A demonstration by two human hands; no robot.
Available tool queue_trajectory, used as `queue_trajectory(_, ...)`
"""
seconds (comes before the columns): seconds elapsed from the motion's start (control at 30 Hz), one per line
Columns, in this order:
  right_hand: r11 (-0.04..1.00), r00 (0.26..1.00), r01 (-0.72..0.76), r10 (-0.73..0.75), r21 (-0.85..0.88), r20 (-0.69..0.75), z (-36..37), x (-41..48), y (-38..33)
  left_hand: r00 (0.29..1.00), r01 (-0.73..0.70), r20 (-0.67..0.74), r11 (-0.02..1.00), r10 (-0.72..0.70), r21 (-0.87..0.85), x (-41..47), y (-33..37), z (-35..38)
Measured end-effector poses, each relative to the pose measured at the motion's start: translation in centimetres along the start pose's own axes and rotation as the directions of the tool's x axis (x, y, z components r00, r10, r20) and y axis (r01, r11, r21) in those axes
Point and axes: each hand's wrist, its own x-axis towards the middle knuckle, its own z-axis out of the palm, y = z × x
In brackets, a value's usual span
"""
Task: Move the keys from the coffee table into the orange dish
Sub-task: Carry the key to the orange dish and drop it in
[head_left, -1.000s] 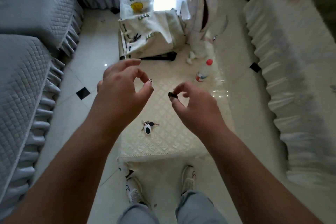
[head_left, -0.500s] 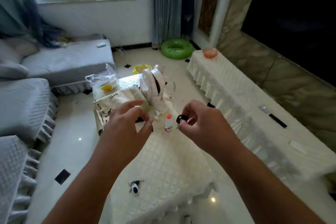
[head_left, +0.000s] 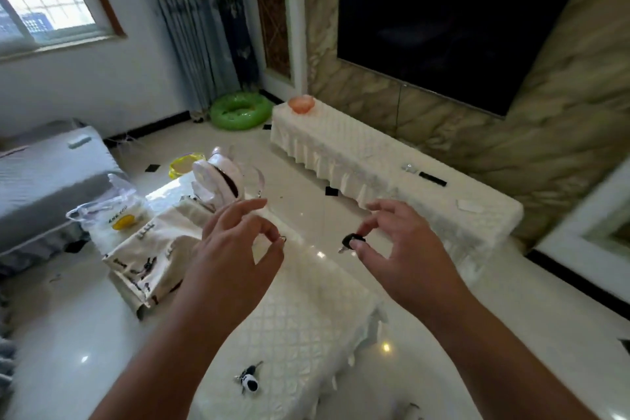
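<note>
Keys were split up at this moment. The right hand (head_left: 405, 259) pinched one black key (head_left: 351, 242) between thumb and finger, with its other fingers spread. The left hand (head_left: 235, 249) pinched something tiny, maybe a ring (head_left: 283, 239), too small to tell, and its other fingers were loose too. Both hands were up in the middle of the frame. Another bunch of keys (head_left: 250, 380) lay on the tabletop (head_left: 300, 317) at the bottom. The orange dish (head_left: 301, 103) sat on a long covered cabinet (head_left: 375, 160) near the top middle, well apart from the hands. It looked empty, though that was hard to tell. So most of the job seemed left: carry the key over, then fetch the bunch.
</note>
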Motion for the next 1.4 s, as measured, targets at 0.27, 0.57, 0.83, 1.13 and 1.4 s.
queue_trajectory(0.27,0.987,0.981,-0.160,0.155,-0.028,-0.113,-6.1,-2.1,5.8,0.984,-0.082,0.150,0.990,0.099,-0.119,2.3,6.2,5.1)
queue_trajectory(0.57,0.966,0.952,-0.256,0.248,-0.024,-0.181,-15.2,-1.6,15.0,0.962,-0.174,0.191,0.977,0.195,-0.122,6.7,15.8,13.3)
queue_trajectory(0.83,0.958,0.957,-0.278,0.270,-0.065,-0.108,-20.0,1.8,23.3,0.962,-0.126,0.220,0.977,0.162,-0.170,10.2,22.2,20.8)
queue_trajectory(1.13,0.953,0.955,-0.295,0.291,-0.072,-0.056,-20.2,7.9,29.4,0.961,-0.088,0.241,0.975,0.136,-0.202,16.4,24.0,26.8)
queue_trajectory(1.4,0.931,0.943,-0.319,0.331,-0.177,0.040,-17.3,18.7,34.8,0.960,-0.040,0.261,0.974,0.098,-0.221,27.1,20.9,33.2)
